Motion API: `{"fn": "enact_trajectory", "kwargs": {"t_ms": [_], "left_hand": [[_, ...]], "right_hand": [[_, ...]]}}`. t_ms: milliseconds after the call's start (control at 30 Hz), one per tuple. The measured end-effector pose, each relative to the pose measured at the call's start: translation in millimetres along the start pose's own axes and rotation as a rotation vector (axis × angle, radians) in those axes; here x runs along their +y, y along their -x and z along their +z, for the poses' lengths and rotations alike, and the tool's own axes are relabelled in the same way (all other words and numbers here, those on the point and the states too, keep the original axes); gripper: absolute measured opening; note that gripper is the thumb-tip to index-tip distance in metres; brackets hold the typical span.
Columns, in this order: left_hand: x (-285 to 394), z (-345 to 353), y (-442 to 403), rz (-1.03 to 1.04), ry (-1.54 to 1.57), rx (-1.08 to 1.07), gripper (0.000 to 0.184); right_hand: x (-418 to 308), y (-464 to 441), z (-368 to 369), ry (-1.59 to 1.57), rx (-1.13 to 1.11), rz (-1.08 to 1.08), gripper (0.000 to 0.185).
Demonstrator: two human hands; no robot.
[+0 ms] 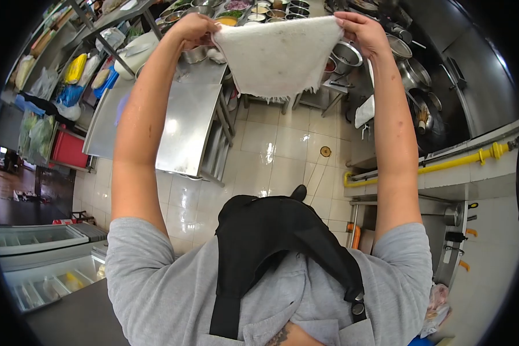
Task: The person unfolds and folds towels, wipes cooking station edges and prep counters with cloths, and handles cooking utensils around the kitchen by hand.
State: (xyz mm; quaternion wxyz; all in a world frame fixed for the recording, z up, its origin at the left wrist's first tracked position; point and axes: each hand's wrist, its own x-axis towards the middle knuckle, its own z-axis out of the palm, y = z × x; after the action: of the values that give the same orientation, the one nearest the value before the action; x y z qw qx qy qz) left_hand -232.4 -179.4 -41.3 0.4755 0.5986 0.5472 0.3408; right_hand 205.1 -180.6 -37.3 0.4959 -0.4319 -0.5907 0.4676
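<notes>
A white cloth [279,57] with a frayed lower edge and a few faint stains hangs spread out between my two raised hands, above the tiled floor. My left hand [197,30] pinches its upper left corner, beyond the steel table [187,115]. Its upper right corner is gripped between the thumb and fingers of my right hand [363,33], near the metal pots. Both arms are stretched far forward.
Bowls of ingredients [228,21] stand at the back. Along the right run a stove with pans [412,75] and a yellow pipe [444,165]. Shelves with bags [75,69] line the left. A glass-topped chest [46,282] is at lower left, and a floor drain [326,151] lies ahead.
</notes>
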Motion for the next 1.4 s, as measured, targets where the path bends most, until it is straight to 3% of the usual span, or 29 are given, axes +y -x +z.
{"fn": "enact_trajectory", "kwargs": {"t_ms": [67,100,133,167,233,300,367,467,500,533,567,633,767,833,967,1033,1100,1267,1333,1400], "left_hand": [[23.7,0.9,-6.5,0.143,-0.193,0.18,0.066],[41.5,6.5,-4.0,0.129,-0.065,0.249,0.044],[65.1,18.1,11.3,0.111,0.063,0.315,0.024],[61.2,5.7,-14.3,0.207,0.133,0.223,0.026],[84.2,2.8,-15.1,0.062,0.202,0.06,0.028],[82.8,-16.4,-41.5,0.02,0.253,-0.055,0.026],[82.1,-27.6,-60.6,0.067,-0.018,-0.172,0.038],[92.8,-25.4,-61.6,0.11,-0.078,-0.212,0.041],[91.3,-26.5,-71.5,0.178,-0.18,-0.203,0.051],[96.7,-20.5,-71.2,0.181,-0.185,-0.212,0.051],[105.9,-12.8,-64.2,0.154,-0.137,-0.182,0.032],[130.3,14.6,-22.3,0.155,-0.049,-0.063,0.006],[143.9,27.9,-21.8,0.148,-0.061,-0.072,0.007],[144.5,25.2,-35.8,0.128,0.088,-0.073,0.009],[155.0,28.4,-44.6,0.099,0.257,-0.211,0.013],[160.4,31.9,-38.2,0.08,0.248,-0.222,0.014],[160.8,36.0,-34.8,0.061,0.24,-0.226,0.016],[159.2,46.5,-33.0,0.24,0.237,-0.138,0.015],[164.2,48.5,-27.0,0.284,0.255,-0.092,0.015],[170.5,50.0,-18.8,0.327,0.271,-0.045,0.015]], "right_hand": [[-31.4,2.0,2.6,0.179,0.097,-0.102,0.025],[-36.9,-6.7,-6.5,0.34,0.052,-0.181,0.039],[-63.7,8.1,8.3,0.307,0.145,-0.188,0.026],[-82.7,17.8,17.2,0.383,0.188,-0.199,0.025],[-99.6,23.0,12.4,0.459,0.246,-0.21,0.025],[-106.2,15.3,-0.7,0.645,0.158,-0.304,0.025],[-110.9,20.0,-11.0,0.689,0.166,-0.348,0.026],[-112.9,28.1,-26.1,0.746,0.196,-0.419,0.028],[-113.0,30.7,-30.7,0.767,0.235,-0.441,0.027],[-113.7,34.2,-34.4,0.788,0.272,-0.463,0.027],[-112.7,36.2,-39.4,0.787,0.279,-0.457,0.027],[-112.9,37.9,-47.0,0.637,0.281,-0.379,0.023],[-123.8,53.3,-54.1,0.522,0.296,-0.261,0.019],[-126.6,54.9,-62.4,0.382,0.24,-0.218,0.018],[-134.5,55.6,-77.8,0.456,0.29,-0.192,0.019],[-131.3,45.5,-90.0,0.178,0.21,-0.067,0.02],[-131.7,39.3,-101.6,0.157,0.176,-0.037,0.02],[-139.6,37.7,-112.7,-0.004,0.131,-0.026,0.02],[-145.0,32.4,-128.1,-0.047,-0.042,0.014,0.019],[-159.7,48.1,-105.3,-0.028,-0.014,-0.042,0.019]]}}
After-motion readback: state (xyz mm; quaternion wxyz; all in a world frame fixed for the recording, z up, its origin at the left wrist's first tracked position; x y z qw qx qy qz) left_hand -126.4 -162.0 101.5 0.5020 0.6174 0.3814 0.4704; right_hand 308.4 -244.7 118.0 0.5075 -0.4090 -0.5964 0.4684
